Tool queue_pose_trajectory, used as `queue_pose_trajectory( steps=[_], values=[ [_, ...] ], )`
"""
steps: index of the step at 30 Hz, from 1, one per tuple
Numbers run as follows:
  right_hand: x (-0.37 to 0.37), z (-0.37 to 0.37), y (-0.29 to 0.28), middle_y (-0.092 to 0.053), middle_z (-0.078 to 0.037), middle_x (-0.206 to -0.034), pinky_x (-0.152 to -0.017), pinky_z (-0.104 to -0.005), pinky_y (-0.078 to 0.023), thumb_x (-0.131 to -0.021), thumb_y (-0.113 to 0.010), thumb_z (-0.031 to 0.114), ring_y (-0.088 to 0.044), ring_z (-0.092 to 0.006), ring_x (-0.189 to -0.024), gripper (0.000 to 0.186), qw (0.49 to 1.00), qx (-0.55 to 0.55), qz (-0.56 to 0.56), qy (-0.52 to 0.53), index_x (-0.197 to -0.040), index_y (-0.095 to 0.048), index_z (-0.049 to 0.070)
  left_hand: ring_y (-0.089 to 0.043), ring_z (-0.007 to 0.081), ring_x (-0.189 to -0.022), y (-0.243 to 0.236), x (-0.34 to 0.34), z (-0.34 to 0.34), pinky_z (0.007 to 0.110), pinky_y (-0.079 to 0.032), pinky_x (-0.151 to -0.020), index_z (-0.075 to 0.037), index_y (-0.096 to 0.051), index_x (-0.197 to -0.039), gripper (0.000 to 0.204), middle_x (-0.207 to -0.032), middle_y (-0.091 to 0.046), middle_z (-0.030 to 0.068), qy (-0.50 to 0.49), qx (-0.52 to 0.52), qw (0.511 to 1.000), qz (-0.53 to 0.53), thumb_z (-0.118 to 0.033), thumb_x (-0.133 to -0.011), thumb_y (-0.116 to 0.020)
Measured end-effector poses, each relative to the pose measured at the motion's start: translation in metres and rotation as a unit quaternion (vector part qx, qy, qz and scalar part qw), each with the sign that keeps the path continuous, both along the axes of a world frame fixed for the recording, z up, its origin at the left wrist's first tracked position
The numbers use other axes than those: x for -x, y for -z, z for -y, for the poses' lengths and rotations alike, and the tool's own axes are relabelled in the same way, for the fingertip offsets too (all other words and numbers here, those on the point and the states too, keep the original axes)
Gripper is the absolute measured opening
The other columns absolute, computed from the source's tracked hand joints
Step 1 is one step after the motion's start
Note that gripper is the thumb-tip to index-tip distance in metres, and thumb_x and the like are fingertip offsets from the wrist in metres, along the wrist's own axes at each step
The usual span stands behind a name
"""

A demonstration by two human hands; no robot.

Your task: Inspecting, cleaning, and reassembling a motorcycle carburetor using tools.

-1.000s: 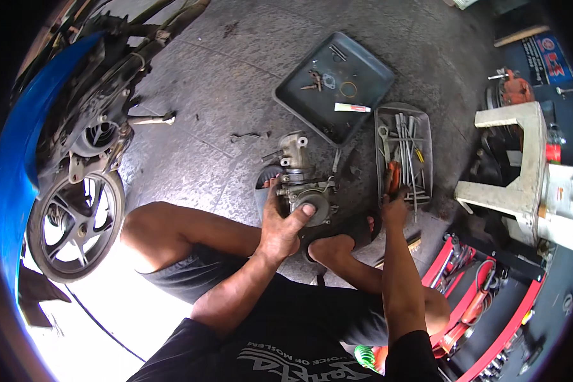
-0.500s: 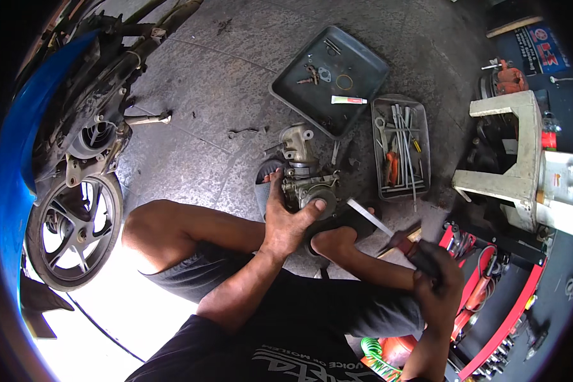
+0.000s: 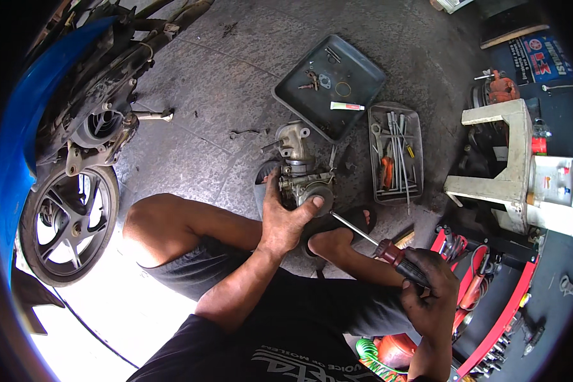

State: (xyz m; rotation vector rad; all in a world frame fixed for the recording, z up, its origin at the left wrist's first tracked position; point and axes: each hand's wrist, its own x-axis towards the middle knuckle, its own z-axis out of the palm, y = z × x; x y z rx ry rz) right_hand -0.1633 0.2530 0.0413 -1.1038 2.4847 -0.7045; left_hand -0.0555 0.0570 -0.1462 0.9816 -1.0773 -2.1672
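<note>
Between your sandalled feet, the engine part could twist out of line if the screwdriver pushes harder than a one-handed hold can resist. A tip set off-centre could skid from the metal into your thumb or the nearby right foot; whether it touches the part, you cannot tell from here. The metal is dull grey and smudged, with a bent pipe on the far side and a darker round cover near you. Your left hand wraps the near left side, fingers spread around the body, thumb pressed on the cover. Your right hand has its fingers curled closely around the dark handle, the shaft slanting inward. Beyond lie a black tray bearing small parts and a tube, a box of tools, and, far left, a wheel.
</note>
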Motion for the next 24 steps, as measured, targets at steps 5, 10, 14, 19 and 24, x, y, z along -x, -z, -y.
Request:
queue_pose_trajectory(
  steps=[5,10,14,19,24],
  values=[
    [-0.002,-0.001,-0.010,-0.068,-0.014,-0.107,-0.074,-0.0303,-0.053,-0.078,-0.065,0.009,-0.069,-0.0234,-0.088,0.043,0.998,-0.053,0.038,0.011,-0.120,-0.065,0.000,-0.054,0.0275,-0.124,-0.006,0.001,-0.001,0.039,-0.042,-0.111,0.012,-0.029,-0.145,0.098,-0.132,-0.054,0.0203,0.019,0.004,1.000,0.003,-0.020,-0.073,-0.087],
    [0.003,0.016,-0.013,-0.068,-0.020,-0.106,-0.074,-0.0388,-0.059,-0.077,-0.068,0.006,-0.073,-0.0333,-0.085,0.048,0.992,0.031,-0.083,-0.087,-0.124,-0.060,0.001,-0.019,0.0382,-0.151,0.026,-0.004,-0.014,0.044,-0.014,-0.125,0.016,-0.027,-0.148,0.114,-0.154,-0.030,0.0331,0.032,0.121,0.987,0.103,-0.040,-0.069,-0.087],
    [0.013,0.001,-0.003,-0.067,-0.023,-0.104,-0.076,-0.0418,-0.058,-0.087,-0.071,0.017,-0.071,-0.0364,-0.089,0.045,0.996,-0.037,-0.063,-0.050,-0.124,-0.057,-0.003,-0.013,0.0387,-0.154,0.042,-0.002,-0.024,0.042,-0.014,-0.125,0.016,-0.023,-0.150,0.117,-0.158,-0.024,0.0332,0.023,0.073,0.993,0.088,-0.042,-0.070,-0.086],
    [0.016,0.003,-0.006,-0.069,-0.019,-0.097,-0.080,-0.0414,-0.055,-0.089,-0.074,0.027,-0.073,-0.0341,-0.085,0.049,0.992,0.085,-0.080,-0.038,-0.124,-0.056,-0.002,-0.007,0.0348,-0.156,0.036,-0.003,-0.028,0.039,-0.012,-0.125,0.016,-0.020,-0.152,0.119,-0.162,-0.018,0.0328,0.039,0.063,0.990,0.116,-0.045,-0.072,-0.084],
    [0.014,-0.005,-0.029,-0.060,-0.026,-0.115,-0.085,-0.0468,-0.054,-0.088,-0.072,0.019,-0.066,-0.0418,-0.102,0.053,0.991,0.059,-0.096,-0.075,-0.131,-0.051,-0.002,-0.053,0.0313,-0.129,-0.011,0.001,-0.031,0.039,-0.041,-0.110,0.008,-0.034,-0.147,0.089,-0.139,-0.053,0.0228,0.025,-0.004,0.999,0.043,-0.026,-0.081,-0.082]
  ],
)
